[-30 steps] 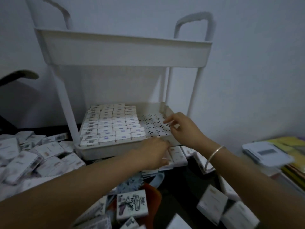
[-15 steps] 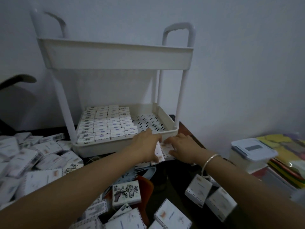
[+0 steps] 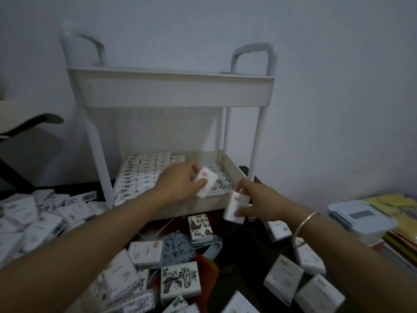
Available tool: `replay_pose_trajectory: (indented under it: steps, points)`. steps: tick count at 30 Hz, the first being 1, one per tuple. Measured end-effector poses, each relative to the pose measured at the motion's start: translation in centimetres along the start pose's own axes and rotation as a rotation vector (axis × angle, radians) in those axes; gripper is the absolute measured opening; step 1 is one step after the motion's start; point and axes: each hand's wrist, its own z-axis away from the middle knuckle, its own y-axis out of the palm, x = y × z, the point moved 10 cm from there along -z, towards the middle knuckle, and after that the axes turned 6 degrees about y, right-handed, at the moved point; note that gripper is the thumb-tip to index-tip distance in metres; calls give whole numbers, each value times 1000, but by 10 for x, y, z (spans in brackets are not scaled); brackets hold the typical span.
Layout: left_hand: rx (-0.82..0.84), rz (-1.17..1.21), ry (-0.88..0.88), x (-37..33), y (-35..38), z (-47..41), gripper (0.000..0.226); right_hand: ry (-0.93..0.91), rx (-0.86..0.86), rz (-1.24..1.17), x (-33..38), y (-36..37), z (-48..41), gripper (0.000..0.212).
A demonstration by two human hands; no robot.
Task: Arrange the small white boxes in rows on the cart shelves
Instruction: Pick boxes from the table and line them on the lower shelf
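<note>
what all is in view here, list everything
cart: one, white, two shelves, by the wall
boxes in rows: many, white, left of lower shelf
loose boxes: many, white, scattered below and around cart
printed boxes: two, black-and-white, among the loose ones
tub: one, pale lid, right
papers: stack, yellow, far right
bangle: one, silver, right wrist
held boxes: two, white, one per hand
left hand: grips box over lower shelf
right hand: grips box at shelf's front edge
</note>
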Motion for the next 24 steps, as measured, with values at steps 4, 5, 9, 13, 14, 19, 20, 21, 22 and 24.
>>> replay_pose_trajectory:
  steps: [4,5,9,13,14,19,20,21,22,24]
  points:
    - [-112,146,-192,56,-26,-20,26,26,0,-410,7,-12,-23,44]
    - [-145,181,-230,68,-31,-25,27,26,3,-514,10,-12,-31,42]
    - [-283,382,-326,109,-40,-45,32,32,-78,-629,16,-11,-68,33]
    - [-302,345,-339,137,-36,-78,26,43,-206,-635,18,-7,-111,30]
    - [-322,289,-328,143,-37,-86,25,43,-223,-647,19,-6,-121,30]
    - [-332,159,-145,150,-26,-115,18,104,-273,-631,22,5,-168,32]
    - [-319,162,-105,150,-22,-120,18,121,-273,-618,22,8,-176,35]
    - [-312,173,-69,151,-17,-124,17,137,-268,-589,23,10,-184,37]
    - [-307,189,-43,152,-12,-127,16,152,-263,-557,23,12,-191,38]
    - [-286,194,-21,156,-2,-133,16,172,-262,-522,24,14,-201,39]
